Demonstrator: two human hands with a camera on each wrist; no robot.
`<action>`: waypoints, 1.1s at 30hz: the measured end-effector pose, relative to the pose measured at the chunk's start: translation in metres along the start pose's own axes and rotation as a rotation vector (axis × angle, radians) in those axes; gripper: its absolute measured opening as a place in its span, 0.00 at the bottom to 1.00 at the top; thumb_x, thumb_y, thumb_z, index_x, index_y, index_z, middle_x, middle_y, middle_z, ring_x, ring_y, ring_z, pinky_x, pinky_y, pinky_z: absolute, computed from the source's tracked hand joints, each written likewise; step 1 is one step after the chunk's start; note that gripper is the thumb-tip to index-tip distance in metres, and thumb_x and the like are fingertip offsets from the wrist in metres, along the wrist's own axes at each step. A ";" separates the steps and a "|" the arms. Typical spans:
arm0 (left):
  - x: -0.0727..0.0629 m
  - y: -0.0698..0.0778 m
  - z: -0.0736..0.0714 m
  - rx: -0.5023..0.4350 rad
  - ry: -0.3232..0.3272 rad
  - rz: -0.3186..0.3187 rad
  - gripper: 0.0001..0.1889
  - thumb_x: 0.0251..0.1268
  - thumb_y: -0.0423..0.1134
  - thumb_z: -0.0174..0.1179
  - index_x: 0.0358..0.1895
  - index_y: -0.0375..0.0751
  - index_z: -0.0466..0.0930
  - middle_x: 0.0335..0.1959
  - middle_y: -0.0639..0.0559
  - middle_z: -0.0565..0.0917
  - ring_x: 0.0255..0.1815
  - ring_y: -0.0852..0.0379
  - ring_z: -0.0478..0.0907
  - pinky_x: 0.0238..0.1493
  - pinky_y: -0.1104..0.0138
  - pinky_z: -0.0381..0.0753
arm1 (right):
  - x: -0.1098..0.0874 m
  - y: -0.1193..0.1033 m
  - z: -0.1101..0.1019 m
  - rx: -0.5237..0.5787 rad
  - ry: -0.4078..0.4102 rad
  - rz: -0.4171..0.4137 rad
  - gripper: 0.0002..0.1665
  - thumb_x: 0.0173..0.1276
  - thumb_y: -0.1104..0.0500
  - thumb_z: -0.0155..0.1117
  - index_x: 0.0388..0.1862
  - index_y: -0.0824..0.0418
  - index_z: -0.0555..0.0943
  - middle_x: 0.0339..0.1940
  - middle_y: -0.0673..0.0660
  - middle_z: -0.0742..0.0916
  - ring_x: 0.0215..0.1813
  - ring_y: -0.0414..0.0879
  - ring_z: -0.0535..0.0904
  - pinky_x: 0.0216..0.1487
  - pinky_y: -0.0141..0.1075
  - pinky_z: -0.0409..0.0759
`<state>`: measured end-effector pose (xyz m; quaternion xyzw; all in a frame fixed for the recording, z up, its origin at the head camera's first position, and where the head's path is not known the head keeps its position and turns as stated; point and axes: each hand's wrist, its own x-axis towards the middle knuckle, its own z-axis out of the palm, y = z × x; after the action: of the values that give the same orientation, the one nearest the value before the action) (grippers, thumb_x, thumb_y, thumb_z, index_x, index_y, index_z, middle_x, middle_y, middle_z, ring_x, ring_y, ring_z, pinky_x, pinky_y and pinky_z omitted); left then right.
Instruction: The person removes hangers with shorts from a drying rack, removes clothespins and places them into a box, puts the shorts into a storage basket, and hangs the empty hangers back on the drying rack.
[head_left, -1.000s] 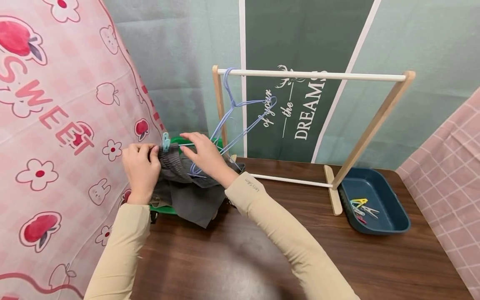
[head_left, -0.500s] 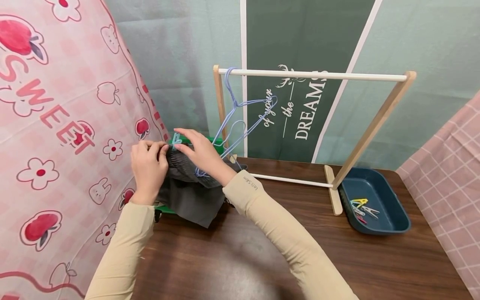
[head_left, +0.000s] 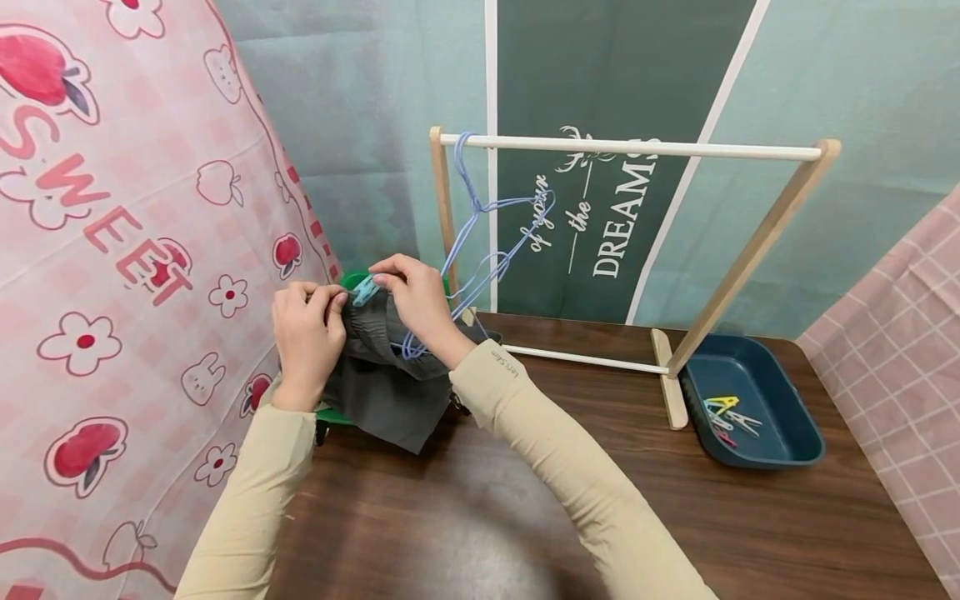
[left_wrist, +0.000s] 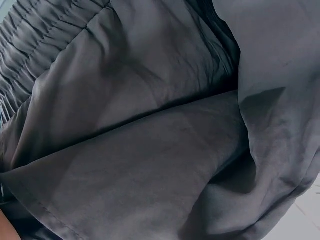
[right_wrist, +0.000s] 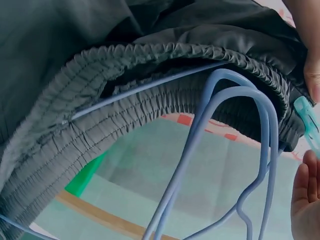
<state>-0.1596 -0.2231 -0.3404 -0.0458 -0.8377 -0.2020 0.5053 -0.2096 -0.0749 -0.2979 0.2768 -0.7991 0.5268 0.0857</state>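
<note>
Dark grey elastic-waist shorts (head_left: pixel 390 408) are held up at the left, their gathered waistband (right_wrist: pixel 100 135) curving across the right wrist view. My left hand (head_left: pixel 309 337) pinches the waistband's left end. My right hand (head_left: pixel 423 308) pinches a light blue clothespin (head_left: pixel 365 291) beside the left fingertips; the clothespin sits at the waistband's end, tilted towards the right hand. A blue wire hanger (right_wrist: pixel 145 90) passes inside the waistband, and blue wire loops stick out of the opening. In the left wrist view grey folds (left_wrist: pixel 125 165) fill nearly everything, hiding the fingers.
A drying rack with a white top bar (head_left: pixel 637 147) and wooden legs stands behind. Blue hangers (head_left: pixel 472 196) hang at its left end. A dark blue basin (head_left: pixel 795 425) with several clothespins (head_left: pixel 723 406) is at the right. A green container (head_left: pixel 352 279) shows behind the shorts.
Both hands and the shorts have shifted slightly right. My right hand has closed on the light blue clothespin, which has tilted from upright towards it. The blue hanger hook has risen into view.
</note>
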 end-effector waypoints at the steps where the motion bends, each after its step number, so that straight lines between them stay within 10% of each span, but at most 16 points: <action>1: 0.000 0.000 0.000 -0.002 0.000 -0.002 0.11 0.67 0.35 0.57 0.35 0.28 0.82 0.32 0.34 0.73 0.34 0.37 0.65 0.42 0.49 0.63 | 0.000 0.001 0.000 0.025 0.016 0.006 0.11 0.69 0.57 0.57 0.45 0.59 0.84 0.41 0.55 0.88 0.38 0.45 0.81 0.35 0.24 0.72; 7: 0.000 -0.005 0.001 -0.027 -0.006 -0.062 0.12 0.68 0.35 0.55 0.35 0.27 0.81 0.33 0.33 0.74 0.35 0.36 0.66 0.42 0.49 0.63 | 0.002 0.006 -0.006 0.146 0.103 0.009 0.11 0.68 0.60 0.59 0.43 0.63 0.84 0.42 0.59 0.88 0.39 0.49 0.82 0.33 0.22 0.70; 18: -0.020 -0.047 -0.008 -0.012 -0.121 -0.406 0.14 0.70 0.36 0.54 0.40 0.25 0.80 0.40 0.31 0.73 0.44 0.34 0.65 0.47 0.47 0.63 | 0.007 0.027 -0.041 0.256 0.178 0.042 0.14 0.68 0.63 0.60 0.49 0.67 0.82 0.45 0.65 0.86 0.40 0.50 0.80 0.37 0.23 0.72; 29: -0.035 -0.069 -0.014 0.059 -0.243 -0.470 0.14 0.74 0.38 0.48 0.45 0.27 0.76 0.45 0.29 0.76 0.48 0.30 0.68 0.55 0.44 0.62 | 0.001 0.062 -0.086 0.334 0.347 0.051 0.17 0.69 0.64 0.58 0.53 0.73 0.78 0.49 0.71 0.83 0.38 0.30 0.75 0.44 0.22 0.73; 33: -0.038 -0.074 -0.015 0.076 -0.266 -0.461 0.14 0.74 0.37 0.48 0.45 0.27 0.76 0.44 0.29 0.78 0.49 0.29 0.69 0.55 0.43 0.61 | -0.006 0.082 -0.110 0.397 0.457 0.065 0.17 0.70 0.65 0.57 0.54 0.75 0.77 0.44 0.59 0.86 0.39 0.28 0.75 0.48 0.23 0.73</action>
<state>-0.1489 -0.2916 -0.3889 0.1391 -0.8920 -0.2724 0.3327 -0.2651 0.0487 -0.3181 0.1366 -0.6490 0.7237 0.1907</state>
